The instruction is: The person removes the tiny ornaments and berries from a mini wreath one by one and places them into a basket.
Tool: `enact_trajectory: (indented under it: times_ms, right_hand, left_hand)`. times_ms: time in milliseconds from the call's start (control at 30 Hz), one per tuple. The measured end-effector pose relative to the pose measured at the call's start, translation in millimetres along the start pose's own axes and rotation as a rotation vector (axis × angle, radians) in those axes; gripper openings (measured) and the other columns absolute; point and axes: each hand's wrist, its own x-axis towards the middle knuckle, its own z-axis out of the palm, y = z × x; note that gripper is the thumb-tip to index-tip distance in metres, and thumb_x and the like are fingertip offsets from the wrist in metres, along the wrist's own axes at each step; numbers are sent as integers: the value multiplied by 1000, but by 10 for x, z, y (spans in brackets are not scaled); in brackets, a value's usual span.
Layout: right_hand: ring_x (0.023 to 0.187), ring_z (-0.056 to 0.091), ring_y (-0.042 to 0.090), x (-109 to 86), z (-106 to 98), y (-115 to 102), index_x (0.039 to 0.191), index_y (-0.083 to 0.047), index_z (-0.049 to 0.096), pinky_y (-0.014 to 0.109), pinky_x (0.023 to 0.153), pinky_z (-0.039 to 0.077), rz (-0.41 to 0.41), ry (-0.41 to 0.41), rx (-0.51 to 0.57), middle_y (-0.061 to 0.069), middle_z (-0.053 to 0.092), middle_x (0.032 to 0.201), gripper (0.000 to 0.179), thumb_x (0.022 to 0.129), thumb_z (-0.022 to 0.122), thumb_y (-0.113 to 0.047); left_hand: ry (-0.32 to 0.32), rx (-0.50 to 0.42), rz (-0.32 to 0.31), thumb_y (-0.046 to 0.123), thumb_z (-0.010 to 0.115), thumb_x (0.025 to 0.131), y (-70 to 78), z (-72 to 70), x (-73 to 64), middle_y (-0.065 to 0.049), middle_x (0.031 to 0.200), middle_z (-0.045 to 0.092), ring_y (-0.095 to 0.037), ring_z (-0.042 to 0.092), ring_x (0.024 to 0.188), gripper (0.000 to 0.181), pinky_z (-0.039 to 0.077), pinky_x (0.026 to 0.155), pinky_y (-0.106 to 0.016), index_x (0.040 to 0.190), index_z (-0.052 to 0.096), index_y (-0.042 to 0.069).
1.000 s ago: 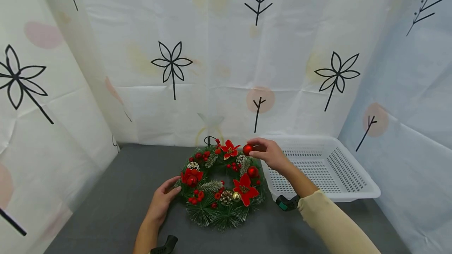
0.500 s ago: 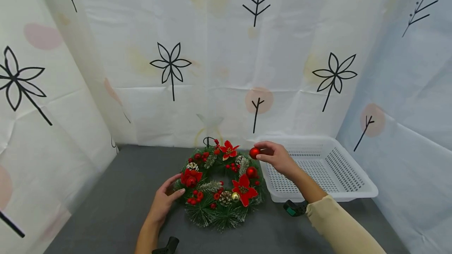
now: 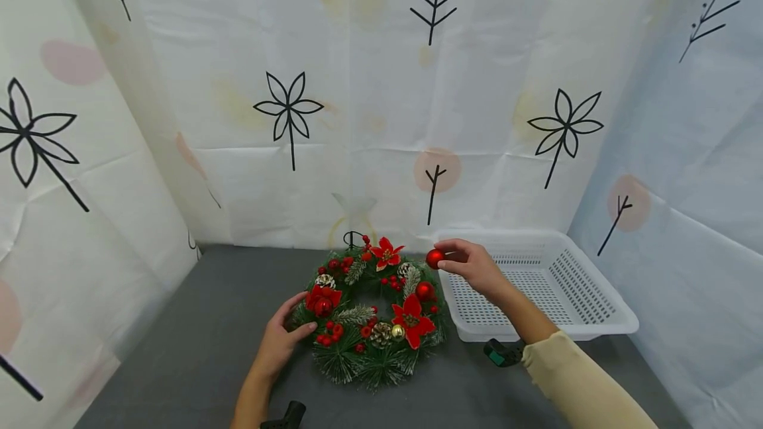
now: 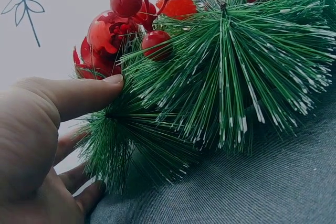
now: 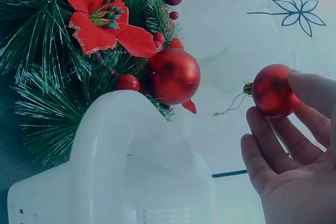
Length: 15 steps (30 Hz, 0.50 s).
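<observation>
A green Christmas wreath point(image 3: 357, 356) with red poinsettias, berries and pine cones lies on the grey table. At its left edge my left hand point(image 3: 280, 339) holds it, thumb point(image 4: 86, 95) over the needles and fingers lower on the outer side. My right hand point(image 3: 477, 270) pinches a shiny red Christmas ball point(image 3: 435, 258) between thumb and fingertips, above the wreath's upper right side. In the right wrist view this ball point(image 5: 274, 91) shows a gold cap and a thin loose thread point(image 5: 229, 109). Another red ball point(image 5: 174, 76) sits among the wreath's greenery.
A white perforated plastic basket point(image 3: 602, 334) stands right of the wreath, under my right forearm. Its rim point(image 5: 113, 108) rises close to the wreath in the right wrist view. A patterned white cloth point(image 3: 369, 85) hangs behind and on both sides of the table point(image 3: 197, 349).
My right hand has moved right and slightly down with the red ball, away from the wreath's poinsettia. The left hand stays at the wreath's edge, its thumb a little farther in.
</observation>
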Motion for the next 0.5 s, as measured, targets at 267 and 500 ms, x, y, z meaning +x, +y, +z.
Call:
enact_trajectory:
  times_ms: [267, 500]
  right_hand:
    - [108, 61, 34, 35, -63, -3, 129, 4, 57, 48, 91, 49, -2, 20, -9, 23, 61, 121, 39, 94, 65, -10]
    - [106, 62, 34, 71, -134, 2, 129, 4, 57, 49, 91, 49, -1, 36, -23, 23, 63, 120, 39, 94, 66, -12]
  left_hand:
    - [19, 33, -26, 9, 75, 85, -14, -3, 6, -18, 150, 38, -37, 28, 139, 63, 25, 107, -56, 142, 49, 7]
    - [20, 43, -26, 9, 75, 85, -20, -4, 4, -20, 149, 38, -38, 28, 139, 64, 26, 106, -56, 142, 48, 5]
